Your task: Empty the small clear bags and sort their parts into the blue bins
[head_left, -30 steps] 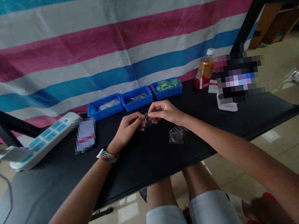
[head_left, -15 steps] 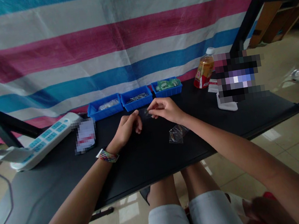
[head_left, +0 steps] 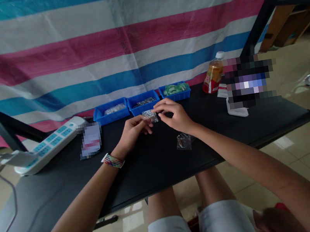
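A small clear plastic bag [head_left: 149, 114], crinkled and shiny, is held up over the black table between my hands. My left hand [head_left: 134, 132] pinches its lower left side between thumb and fingers. At the bag's right edge, my right hand [head_left: 176, 115] grips with its fingertips. What the bag contains is too small to make out. Nearer me on the table lies a filled clear bag [head_left: 184, 141] with small metal pieces in it, just below my right wrist.
Behind my hands stand three blue bins: one with clear bags [head_left: 98, 119], one with metal pieces [head_left: 135, 111], one with green packets [head_left: 179, 96]. A power strip [head_left: 54, 141] and blurred phone-like item [head_left: 90, 140] lie left. A drink bottle [head_left: 213, 73] and white object [head_left: 237, 110] are right.
The clear bag now shows more plainly between my hands, crinkled and catching light. My right fingers have spread somewhat from a tight pinch, and my left hand has shifted slightly right.
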